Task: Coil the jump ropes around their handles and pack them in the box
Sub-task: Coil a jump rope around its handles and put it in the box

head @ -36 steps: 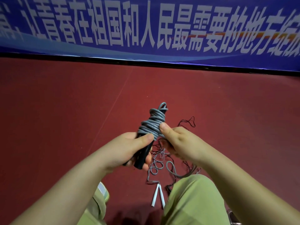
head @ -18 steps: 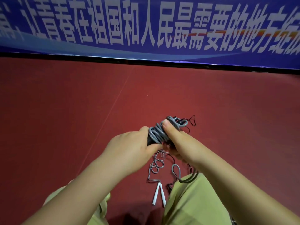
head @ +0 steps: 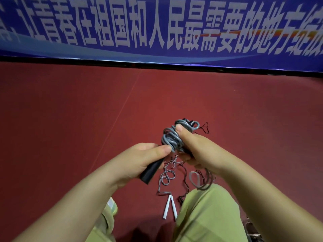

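Setting: indoor sports hall or gym, most likely. Evidence: dark red floor (head: pixel 70 119) of smooth matte sheet, like sports flooring, with a faint straight seam line (head: pixel 122 110) running diagonally across it. Along the far edge, a long blue banner (head: pixel 157 23) with large white Chinese characters and an orange streak hangs low, a black strip (head: pixel 104 61) at its base where it meets the floor. Jump ropes lie loose on the floor: thin grey rope loops (head: pixel 167 177) and a pair of white handles (head: pixel 167 208). Person crouched or seated low, knees in olive-green trousers (head: pixel 209 215) near the floor. No furniture in view.
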A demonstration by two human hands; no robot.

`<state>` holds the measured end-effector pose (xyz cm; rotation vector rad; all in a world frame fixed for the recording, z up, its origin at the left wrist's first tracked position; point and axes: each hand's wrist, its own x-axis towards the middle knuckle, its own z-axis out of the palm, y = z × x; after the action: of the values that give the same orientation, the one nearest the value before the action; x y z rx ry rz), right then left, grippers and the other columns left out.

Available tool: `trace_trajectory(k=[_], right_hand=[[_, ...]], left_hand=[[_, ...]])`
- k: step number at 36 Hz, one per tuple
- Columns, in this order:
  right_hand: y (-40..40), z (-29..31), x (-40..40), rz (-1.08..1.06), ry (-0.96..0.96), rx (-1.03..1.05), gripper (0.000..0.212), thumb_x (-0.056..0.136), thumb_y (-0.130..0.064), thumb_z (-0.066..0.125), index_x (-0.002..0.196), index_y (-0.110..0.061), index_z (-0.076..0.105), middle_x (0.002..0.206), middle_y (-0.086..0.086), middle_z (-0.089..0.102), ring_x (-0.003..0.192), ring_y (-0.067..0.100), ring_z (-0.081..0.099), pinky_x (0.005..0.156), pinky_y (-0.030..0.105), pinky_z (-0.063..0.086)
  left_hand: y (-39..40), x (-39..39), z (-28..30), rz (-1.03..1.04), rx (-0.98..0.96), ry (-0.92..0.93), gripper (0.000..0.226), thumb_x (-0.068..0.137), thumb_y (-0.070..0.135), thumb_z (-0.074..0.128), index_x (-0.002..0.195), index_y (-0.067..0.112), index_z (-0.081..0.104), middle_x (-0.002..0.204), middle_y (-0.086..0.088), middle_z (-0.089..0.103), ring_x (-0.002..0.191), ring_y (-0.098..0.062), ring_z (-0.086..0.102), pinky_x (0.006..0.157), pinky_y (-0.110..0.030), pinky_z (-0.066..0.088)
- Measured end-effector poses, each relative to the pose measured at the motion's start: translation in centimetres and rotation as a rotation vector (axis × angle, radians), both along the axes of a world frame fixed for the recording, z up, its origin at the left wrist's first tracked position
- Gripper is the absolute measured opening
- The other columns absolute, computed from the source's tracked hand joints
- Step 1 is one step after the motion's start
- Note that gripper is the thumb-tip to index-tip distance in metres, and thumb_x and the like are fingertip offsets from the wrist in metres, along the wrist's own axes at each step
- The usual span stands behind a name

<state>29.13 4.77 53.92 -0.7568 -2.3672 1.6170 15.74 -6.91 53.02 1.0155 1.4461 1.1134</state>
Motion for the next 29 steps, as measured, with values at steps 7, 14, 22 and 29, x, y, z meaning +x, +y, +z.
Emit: trace_trajectory(k=[7, 14, 22, 29], right_hand=[[0.9, -0.9, 0.2, -0.061, -0.167, 0.147, 0.089, 0.073, -0.087, 0.026, 0.062, -0.002, 0.046, 0.056, 0.006, 0.030, 0.046, 0.016, 0.023, 0.048, 0.028, 0.019], [1.1, -1.7, -0.5, -0.219, -0.197, 0.204, 0.072, 0.080, -0.080, 0.030, 0.063, -0.010, 0.042, 0.054, 0.005, 0.028, 0.044, 0.016, 0.024, 0.053, 0.030, 0.021], [0.6, -2.4, -1.0, -0.238, -0.103, 0.187, 0.061, 0.092, -0.062, 0.035, 0.064, -0.009, 0.043, 0.049, 0.000, 0.027, 0.043, 0.014, 0.019, 0.046, 0.026, 0.018], [0.3, -2.4, -0.9, -0.207, 0.024, -0.185, 0.063, 0.093, -0.063, 0.032, 0.068, -0.011, 0.058, 0.052, 0.000, 0.029, 0.042, 0.011, 0.022, 0.043, 0.021, 0.017]], left_hand=[[0.7, -0.8, -0.9, 0.098, 0.029, 0.506, 0.044, 0.071, 0.065, 0.059, 0.070, 0.021, 0.057, 0.059, 0.013, 0.050, 0.054, -0.005, 0.045, 0.061, -0.029, 0.036], [1.1, -1.0, -1.0, 0.195, 0.002, 0.814, 0.044, 0.078, 0.061, 0.052, 0.066, 0.019, 0.046, 0.059, 0.009, 0.046, 0.055, -0.010, 0.045, 0.056, -0.031, 0.034], [0.8, -1.4, -0.4, 0.254, -0.083, 1.056, 0.045, 0.073, 0.069, 0.052, 0.079, 0.025, 0.052, 0.072, 0.006, 0.059, 0.070, -0.013, 0.058, 0.062, -0.036, 0.044], [0.7, -0.8, 1.1, 0.236, -0.037, 1.454, 0.043, 0.078, 0.072, 0.047, 0.089, 0.030, 0.045, 0.074, 0.011, 0.049, 0.075, -0.014, 0.047, 0.059, -0.030, 0.032]])
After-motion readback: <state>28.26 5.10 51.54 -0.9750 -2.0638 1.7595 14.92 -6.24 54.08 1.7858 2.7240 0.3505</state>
